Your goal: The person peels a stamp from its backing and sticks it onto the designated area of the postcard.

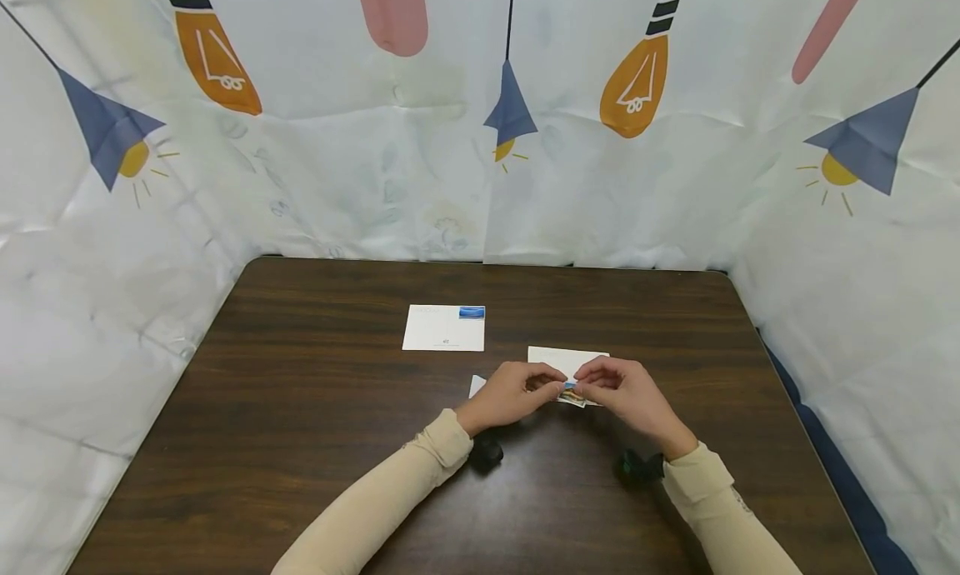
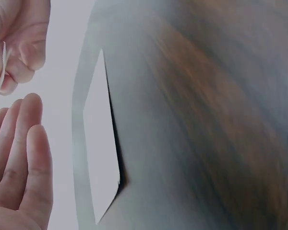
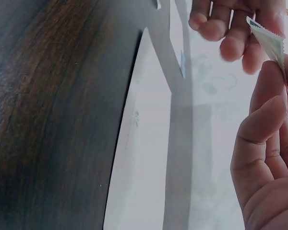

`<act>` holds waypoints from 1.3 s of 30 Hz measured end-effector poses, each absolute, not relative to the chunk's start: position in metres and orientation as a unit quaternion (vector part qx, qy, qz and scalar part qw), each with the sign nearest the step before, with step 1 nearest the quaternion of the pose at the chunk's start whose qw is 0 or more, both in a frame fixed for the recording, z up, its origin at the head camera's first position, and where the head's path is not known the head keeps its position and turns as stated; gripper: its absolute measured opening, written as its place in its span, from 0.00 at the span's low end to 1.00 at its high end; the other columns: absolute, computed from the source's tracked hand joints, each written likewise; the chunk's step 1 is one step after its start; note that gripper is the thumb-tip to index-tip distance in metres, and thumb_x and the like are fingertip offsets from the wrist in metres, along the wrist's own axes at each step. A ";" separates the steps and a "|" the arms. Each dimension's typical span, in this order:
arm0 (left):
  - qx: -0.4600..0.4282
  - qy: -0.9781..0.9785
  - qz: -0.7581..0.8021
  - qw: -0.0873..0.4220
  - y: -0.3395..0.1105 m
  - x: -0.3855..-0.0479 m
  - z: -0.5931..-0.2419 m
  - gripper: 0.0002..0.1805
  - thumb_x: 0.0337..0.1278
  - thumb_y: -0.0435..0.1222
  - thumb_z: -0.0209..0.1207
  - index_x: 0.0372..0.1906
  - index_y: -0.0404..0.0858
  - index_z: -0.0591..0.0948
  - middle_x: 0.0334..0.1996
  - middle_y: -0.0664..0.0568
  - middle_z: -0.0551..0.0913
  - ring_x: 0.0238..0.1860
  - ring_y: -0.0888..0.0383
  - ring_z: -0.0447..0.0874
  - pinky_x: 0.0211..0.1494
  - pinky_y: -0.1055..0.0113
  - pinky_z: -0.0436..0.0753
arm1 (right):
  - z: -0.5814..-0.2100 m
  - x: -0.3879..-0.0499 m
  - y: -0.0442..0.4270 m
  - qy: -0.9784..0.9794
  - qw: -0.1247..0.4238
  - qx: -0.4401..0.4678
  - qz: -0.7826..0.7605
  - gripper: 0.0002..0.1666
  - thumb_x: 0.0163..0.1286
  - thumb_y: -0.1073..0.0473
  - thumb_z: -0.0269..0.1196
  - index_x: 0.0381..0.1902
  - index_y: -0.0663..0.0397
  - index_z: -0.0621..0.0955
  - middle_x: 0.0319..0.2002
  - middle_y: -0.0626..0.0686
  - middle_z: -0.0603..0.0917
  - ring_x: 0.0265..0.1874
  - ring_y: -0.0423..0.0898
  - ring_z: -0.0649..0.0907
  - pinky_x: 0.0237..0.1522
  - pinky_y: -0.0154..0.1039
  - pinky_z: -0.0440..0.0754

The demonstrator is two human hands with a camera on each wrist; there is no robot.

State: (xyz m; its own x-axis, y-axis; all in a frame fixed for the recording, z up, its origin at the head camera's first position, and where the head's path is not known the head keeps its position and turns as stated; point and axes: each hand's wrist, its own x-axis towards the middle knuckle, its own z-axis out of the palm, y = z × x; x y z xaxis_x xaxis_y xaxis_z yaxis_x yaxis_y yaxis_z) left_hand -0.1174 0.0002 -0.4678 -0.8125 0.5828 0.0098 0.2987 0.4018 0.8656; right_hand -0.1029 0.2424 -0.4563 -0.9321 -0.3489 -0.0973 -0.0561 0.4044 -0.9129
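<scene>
In the head view both hands meet over the right half of the table, with small postage stamps (image 1: 572,395) between their fingertips. My left hand (image 1: 516,392) pinches the stamps at their left side with thumb and forefinger; its other fingers (image 2: 34,148) are nearly straight in the left wrist view. My right hand (image 1: 630,394) pinches the right side. A bent stamp (image 3: 269,40) with a toothed edge stands up from its fingertips in the right wrist view. Just behind the hands lies a white postcard (image 1: 562,357), partly covered by them.
Farther left lies another white postcard (image 1: 444,329) with a blue stamp (image 1: 472,312) in its upper right corner. A white paper corner (image 1: 476,384) shows beside the left wrist. The dark wooden table (image 1: 300,442) is surrounded by a patterned white curtain (image 1: 360,183).
</scene>
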 end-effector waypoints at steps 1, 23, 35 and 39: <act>0.261 0.818 0.489 0.154 0.000 -0.117 -0.468 0.15 0.76 0.45 0.57 0.56 0.45 0.87 0.42 0.55 0.92 0.42 0.60 0.91 0.46 0.75 0.84 | -0.456 -0.103 0.242 0.826 0.139 -0.122 -0.532 0.13 0.69 0.54 0.71 0.46 0.54 0.86 0.40 0.55 0.90 0.36 0.39 0.90 0.41 0.37 0.89; 0.191 0.805 0.551 0.111 0.009 -0.117 -0.473 0.10 0.71 0.39 0.62 0.45 0.40 0.90 0.36 0.47 0.94 0.35 0.56 0.94 0.34 0.75 0.82 | -0.447 -0.094 0.234 0.859 0.073 -0.119 -0.492 0.10 0.71 0.52 0.70 0.46 0.48 0.88 0.43 0.53 0.91 0.38 0.46 0.90 0.38 0.33 0.86; 0.153 0.805 0.560 0.120 0.008 -0.122 -0.468 0.12 0.70 0.41 0.62 0.44 0.40 0.91 0.35 0.48 0.94 0.34 0.61 0.93 0.34 0.74 0.83 | -0.443 -0.090 0.239 0.865 -0.109 -0.236 -0.429 0.17 0.60 0.70 0.74 0.43 0.47 0.88 0.39 0.46 0.91 0.34 0.34 0.84 0.33 0.26 0.80; 0.153 0.800 0.565 0.129 0.008 -0.123 -0.468 0.12 0.70 0.40 0.61 0.44 0.39 0.91 0.35 0.47 0.94 0.34 0.59 0.93 0.34 0.74 0.83 | -0.443 -0.092 0.238 0.867 -0.160 -0.312 -0.353 0.22 0.54 0.73 0.76 0.45 0.47 0.88 0.40 0.44 0.90 0.34 0.39 0.85 0.35 0.27 0.80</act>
